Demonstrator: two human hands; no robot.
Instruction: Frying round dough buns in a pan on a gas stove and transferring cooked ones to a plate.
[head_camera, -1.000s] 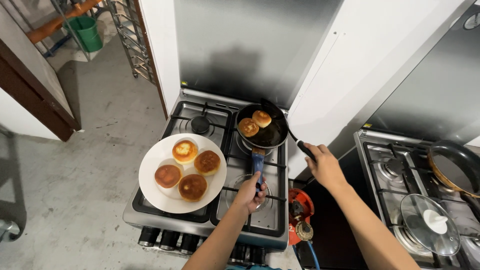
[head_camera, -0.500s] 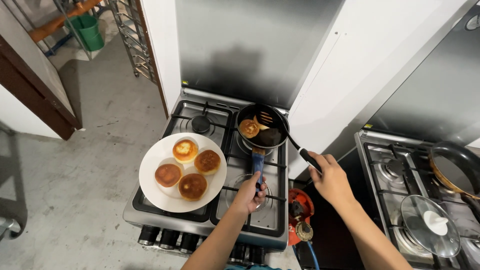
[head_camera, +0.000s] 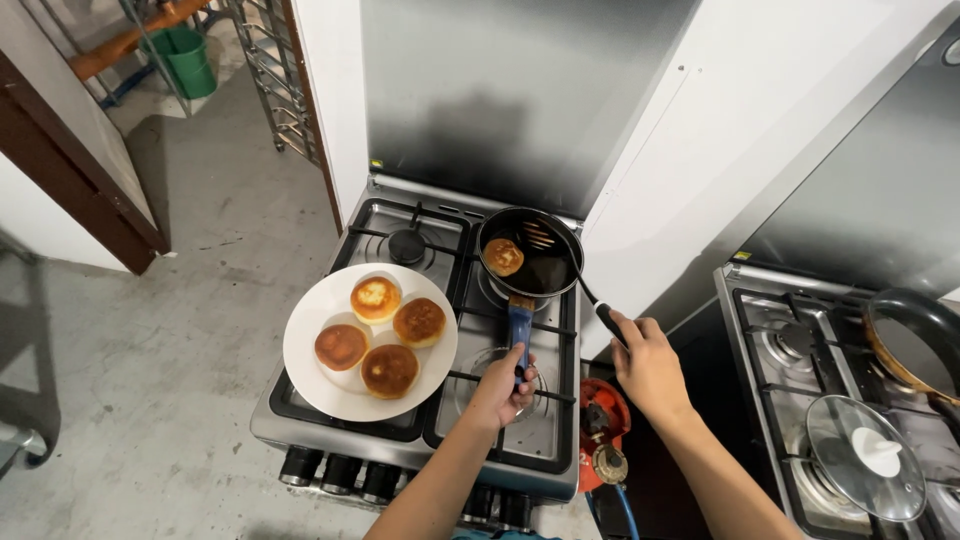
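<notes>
- Black round frying pan (head_camera: 530, 255) on the rear right burner of the steel gas stove (head_camera: 420, 400), one golden-brown round pancake (head_camera: 503, 257) inside at its left side, black slotted spatula (head_camera: 540, 235) head lying in the pan beside the pancake
- White round plate (head_camera: 305, 375) rests over the stove's left front burner, four browned pancakes (head_camera: 380, 335) on it, packed close, some touching
- Left hand (head_camera: 505, 385) closed around the blue pan handle (head_camera: 519, 325), which runs from the pan's front rim down toward the person, fist over the front right burner
- Right hand (head_camera: 648, 365) closed on the spatula's black handle end (head_camera: 610, 322), off the stove's right edge, thin shaft running up-left over the pan rim
- Pan with pancake sits just beyond the left hand, up-left of the right hand; plate is just left of the left hand, not touching it
- Red gas regulator (head_camera: 603, 430) with blue hose between the two forearms, below the right hand
- Second stove (head_camera: 800, 350) at far right, well apart from both hands: dark pan with brownish inside (head_camera: 915, 340) at the back, round glass lid with white knob (head_camera: 865, 470) in front
- Green bucket (head_camera: 185, 55) on the grey concrete floor (head_camera: 150, 350) at top left, far from everything
</notes>
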